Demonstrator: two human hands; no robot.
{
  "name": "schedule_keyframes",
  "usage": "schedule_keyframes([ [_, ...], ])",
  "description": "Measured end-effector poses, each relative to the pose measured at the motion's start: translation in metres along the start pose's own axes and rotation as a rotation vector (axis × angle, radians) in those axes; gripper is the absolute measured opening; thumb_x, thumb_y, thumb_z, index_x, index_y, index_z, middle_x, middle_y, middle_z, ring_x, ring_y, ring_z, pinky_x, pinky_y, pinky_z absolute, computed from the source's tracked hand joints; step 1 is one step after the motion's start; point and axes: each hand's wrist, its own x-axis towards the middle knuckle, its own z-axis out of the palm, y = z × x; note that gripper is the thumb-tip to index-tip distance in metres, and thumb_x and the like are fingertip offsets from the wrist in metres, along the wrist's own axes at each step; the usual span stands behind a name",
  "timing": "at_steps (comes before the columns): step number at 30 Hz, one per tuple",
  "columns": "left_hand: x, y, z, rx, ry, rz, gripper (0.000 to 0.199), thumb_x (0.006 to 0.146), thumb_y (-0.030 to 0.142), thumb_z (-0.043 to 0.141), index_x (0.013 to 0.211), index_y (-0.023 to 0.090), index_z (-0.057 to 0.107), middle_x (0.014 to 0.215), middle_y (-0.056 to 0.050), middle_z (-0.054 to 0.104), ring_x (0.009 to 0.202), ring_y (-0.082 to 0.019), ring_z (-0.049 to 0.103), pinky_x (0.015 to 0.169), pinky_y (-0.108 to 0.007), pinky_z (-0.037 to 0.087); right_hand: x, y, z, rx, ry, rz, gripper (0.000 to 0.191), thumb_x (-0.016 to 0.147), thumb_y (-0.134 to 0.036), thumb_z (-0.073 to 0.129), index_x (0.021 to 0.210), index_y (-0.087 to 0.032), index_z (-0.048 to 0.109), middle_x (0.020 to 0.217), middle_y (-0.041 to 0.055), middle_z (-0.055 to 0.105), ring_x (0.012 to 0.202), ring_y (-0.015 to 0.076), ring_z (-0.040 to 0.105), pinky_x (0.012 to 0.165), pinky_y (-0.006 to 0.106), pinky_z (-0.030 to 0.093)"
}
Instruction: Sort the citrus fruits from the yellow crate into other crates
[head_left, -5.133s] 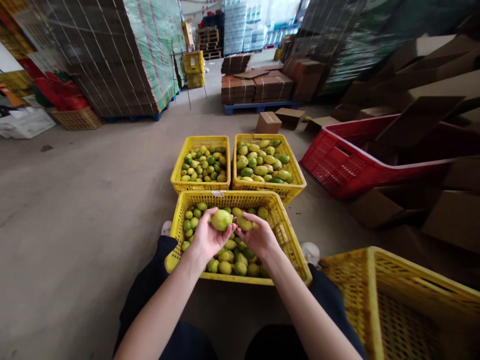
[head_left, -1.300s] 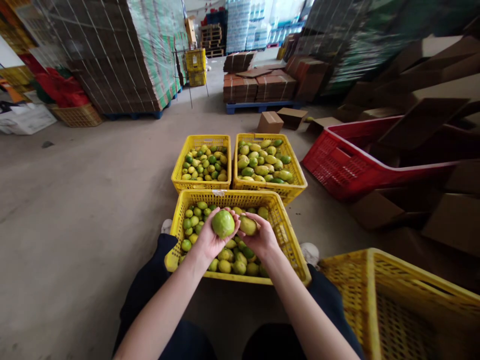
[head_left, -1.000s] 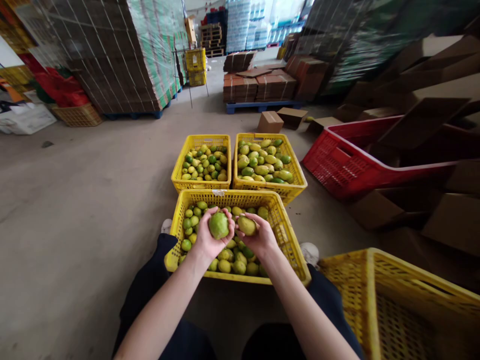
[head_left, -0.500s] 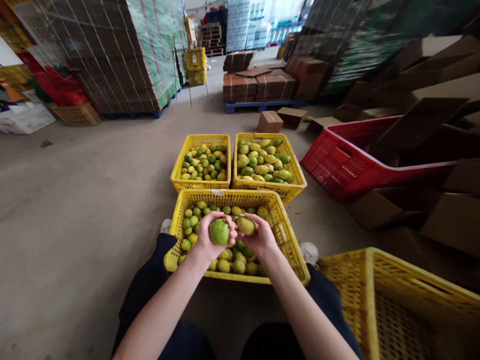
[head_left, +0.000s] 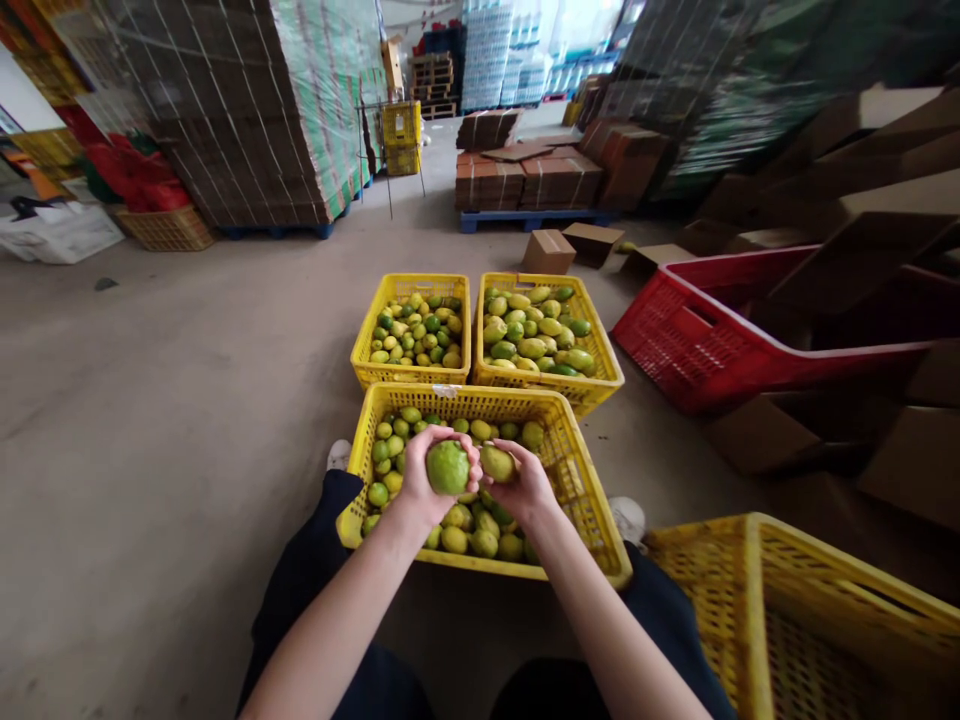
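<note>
My left hand [head_left: 424,482] is wrapped round a round green fruit [head_left: 448,467]. Close beside it, my right hand [head_left: 528,487] grips a smaller yellow-green fruit [head_left: 498,463]. Both hands are above the near yellow crate [head_left: 592,500], which holds many green and yellow fruits [head_left: 454,540]. Behind it stand two more yellow crates side by side: the left one [head_left: 410,376] holds small green and yellow fruits, and the right one [head_left: 547,379] holds larger, longer ones.
At the right lies a red crate [head_left: 675,335] with cardboard boxes in and around it. Another yellow crate [head_left: 754,600] is at the lower right. Small boxes [head_left: 548,252] and a blue pallet [head_left: 536,218] with stacked cardboard are further ahead. A wrapped stack [head_left: 225,110] stands back left.
The whole view has shifted slightly, so the crates and hands appear a little further right and lower. Both hands still hold the same fruits.
</note>
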Motion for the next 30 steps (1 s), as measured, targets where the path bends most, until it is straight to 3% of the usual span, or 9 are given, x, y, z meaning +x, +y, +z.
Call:
schedule_keyframes([
  [9,-0.010,0.035,-0.001,-0.095,-0.002,0.079,0.020,0.070,0.025,0.047,0.057,0.012,0.056,0.052,-0.003,0.053,0.040,-0.010,0.050,0.035,-0.019,0.036,0.018,0.039,0.000,-0.118,0.117,0.086,0.002,0.074,-0.015,0.054,0.073,-0.017,0.054,0.057,0.0020,0.062,0.046,0.0126,0.057,0.035,0.018,0.035],
  [14,-0.012,0.042,-0.004,-0.132,0.034,0.016,0.021,0.071,0.025,0.047,0.058,0.011,0.056,0.052,-0.002,0.053,0.039,-0.010,0.051,0.035,-0.019,0.036,0.032,0.063,-0.012,-0.230,0.208,0.161,0.007,0.077,-0.016,0.054,0.071,-0.016,0.053,0.050,0.0007,0.058,0.039,0.0113,0.054,0.033,0.016,0.035],
  [17,-0.013,0.043,-0.005,-0.131,0.047,-0.029,0.022,0.072,0.026,0.046,0.059,0.011,0.057,0.052,-0.003,0.054,0.039,-0.011,0.052,0.034,-0.020,0.036,0.044,0.063,-0.009,-0.278,0.230,0.176,0.011,0.081,-0.017,0.051,0.069,-0.017,0.052,0.049,0.0004,0.056,0.037,0.0110,0.052,0.035,0.017,0.038],
  [20,-0.014,0.046,-0.005,-0.133,0.058,-0.044,0.023,0.073,0.026,0.045,0.059,0.011,0.057,0.051,-0.003,0.055,0.039,-0.012,0.052,0.035,-0.020,0.036,0.062,0.042,0.019,-0.300,0.187,0.141,0.011,0.081,-0.017,0.051,0.070,-0.017,0.052,0.048,-0.0005,0.054,0.038,0.0111,0.051,0.038,0.019,0.042],
  [23,-0.014,0.048,-0.004,-0.138,0.065,-0.053,0.023,0.074,0.025,0.046,0.060,0.011,0.057,0.052,-0.003,0.055,0.039,-0.011,0.052,0.035,-0.020,0.036,0.089,0.005,0.073,-0.300,0.096,0.048,0.011,0.084,-0.027,0.050,0.081,-0.017,0.055,0.059,0.0021,0.059,0.051,0.0145,0.059,0.051,0.025,0.051],
  [26,-0.011,0.047,-0.004,-0.135,0.080,-0.075,0.024,0.075,0.025,0.044,0.061,0.011,0.057,0.052,-0.003,0.055,0.039,-0.012,0.053,0.035,-0.020,0.037,0.115,-0.031,0.124,-0.324,0.026,-0.062,0.026,0.087,-0.040,0.045,0.097,-0.017,0.054,0.076,0.0062,0.064,0.068,0.0184,0.064,0.063,0.031,0.054],
  [28,-0.008,0.045,-0.005,-0.133,0.092,-0.096,0.025,0.076,0.025,0.043,0.061,0.011,0.056,0.051,-0.003,0.055,0.039,-0.012,0.053,0.036,-0.020,0.038,0.125,-0.045,0.139,-0.374,0.037,-0.088,0.030,0.089,-0.041,0.042,0.104,-0.017,0.052,0.079,0.0068,0.064,0.069,0.0194,0.064,0.063,0.033,0.053],
  [30,-0.006,0.042,-0.006,-0.136,0.098,-0.116,0.024,0.076,0.025,0.043,0.061,0.011,0.056,0.051,-0.003,0.055,0.039,-0.012,0.053,0.036,-0.020,0.038,0.123,-0.047,0.133,-0.426,0.038,-0.083,0.027,0.088,-0.036,0.045,0.105,-0.015,0.053,0.079,0.0071,0.064,0.067,0.0188,0.064,0.062,0.032,0.052],
])
